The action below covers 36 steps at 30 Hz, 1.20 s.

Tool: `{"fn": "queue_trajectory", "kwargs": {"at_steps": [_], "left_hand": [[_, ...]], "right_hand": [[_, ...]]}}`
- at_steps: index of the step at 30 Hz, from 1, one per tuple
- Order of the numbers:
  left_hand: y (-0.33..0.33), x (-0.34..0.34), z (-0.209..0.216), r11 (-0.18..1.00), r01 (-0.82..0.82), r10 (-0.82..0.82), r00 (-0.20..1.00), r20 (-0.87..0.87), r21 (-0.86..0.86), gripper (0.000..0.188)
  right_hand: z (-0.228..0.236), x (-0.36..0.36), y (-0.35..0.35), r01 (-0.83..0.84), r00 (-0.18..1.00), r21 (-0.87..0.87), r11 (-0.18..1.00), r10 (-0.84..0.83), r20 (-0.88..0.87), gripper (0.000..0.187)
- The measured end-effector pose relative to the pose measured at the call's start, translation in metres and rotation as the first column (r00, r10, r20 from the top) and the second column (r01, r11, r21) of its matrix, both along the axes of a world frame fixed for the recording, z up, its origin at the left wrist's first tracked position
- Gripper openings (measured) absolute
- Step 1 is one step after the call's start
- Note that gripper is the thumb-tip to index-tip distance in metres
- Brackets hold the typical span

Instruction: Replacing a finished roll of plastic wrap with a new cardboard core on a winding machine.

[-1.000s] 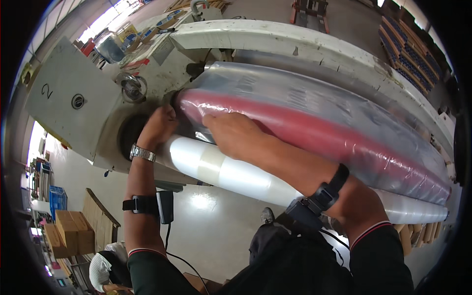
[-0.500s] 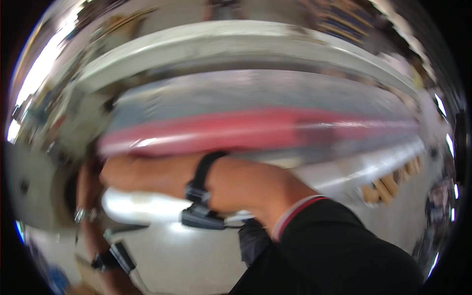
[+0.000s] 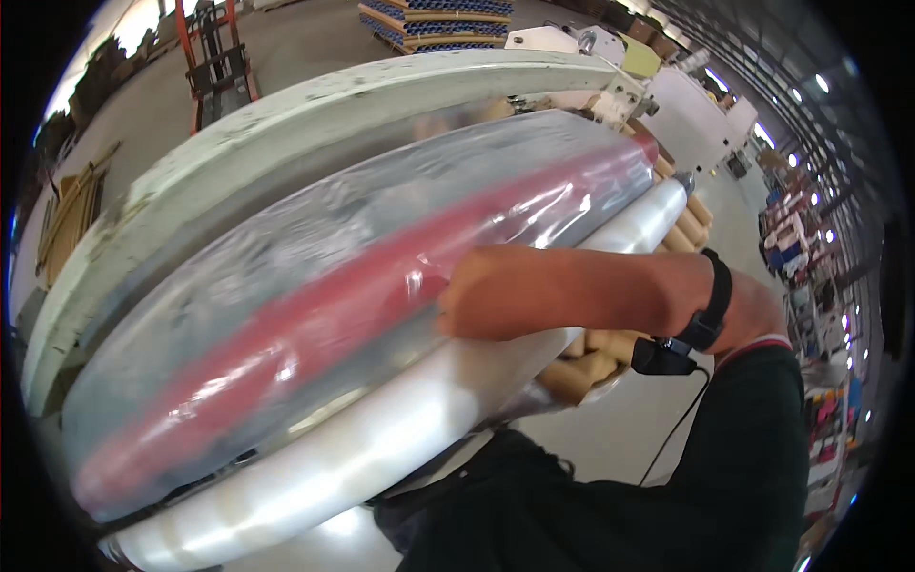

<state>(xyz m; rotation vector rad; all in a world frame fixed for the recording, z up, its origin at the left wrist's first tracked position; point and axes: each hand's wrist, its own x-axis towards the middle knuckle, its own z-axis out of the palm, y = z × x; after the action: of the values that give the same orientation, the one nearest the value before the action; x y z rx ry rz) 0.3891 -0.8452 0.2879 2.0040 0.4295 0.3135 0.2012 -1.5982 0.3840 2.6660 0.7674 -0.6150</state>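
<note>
A long red roll (image 3: 353, 276) wrapped in clear plastic film lies slantwise across the machine, from lower left to upper right. Loose, wrinkled clear film (image 3: 315, 210) spreads over a grey surface behind it. My right hand (image 3: 477, 294) is at the near side of the red roll, around its middle; its fingers are turned away and blurred, so whether they grip the film cannot be made out. Below my hand runs a thick white roll of film (image 3: 362, 448), parallel to the red one. My left hand is out of the picture.
A pale, curved-looking machine beam (image 3: 286, 114) spans the far side. Brown cardboard tubes (image 3: 581, 372) sit beneath the white roll. Beyond the beam stand an orange pallet truck (image 3: 214, 71) and a stack of blue-ended tubes (image 3: 438, 24). A white machine housing (image 3: 686, 119) is at the upper right.
The view has swung round to the right. My right arm has gone from the left end of the red roll to its middle, and my left hand has left the picture.
</note>
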Motion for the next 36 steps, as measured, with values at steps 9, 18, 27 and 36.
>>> {"fn": "queue_trajectory", "kwargs": {"at_steps": [9, 18, 27, 36], "left_hand": [[-0.096, -0.044, -0.048, 0.758, -0.179, 0.073, 0.979, -0.191, -0.627, 0.044], [-0.086, -0.054, -0.034, 0.754, -0.077, -0.051, 0.983, -0.175, -0.653, 0.072], [-0.203, -0.089, -0.022, 0.736, -0.036, 0.241, 0.947, 0.211, -0.677, 0.059], [-0.175, -0.095, -0.02, 0.41, 0.15, 0.187, 0.951, 0.244, -0.899, 0.057]], "right_hand": [[0.011, -0.134, -0.322, 0.341, 0.935, 0.008, 0.94, -0.341, 0.101, 0.013], [0.041, -0.248, -0.587, 0.719, 0.693, -0.472, 0.51, -0.477, 0.541, 0.006], [0.039, 0.065, -0.147, 0.381, 0.604, 0.917, 0.118, -0.783, -0.15, 0.021], [-0.001, 0.313, 0.133, 0.387, 0.731, 0.84, -0.38, -0.428, -0.531, 0.018]]}}
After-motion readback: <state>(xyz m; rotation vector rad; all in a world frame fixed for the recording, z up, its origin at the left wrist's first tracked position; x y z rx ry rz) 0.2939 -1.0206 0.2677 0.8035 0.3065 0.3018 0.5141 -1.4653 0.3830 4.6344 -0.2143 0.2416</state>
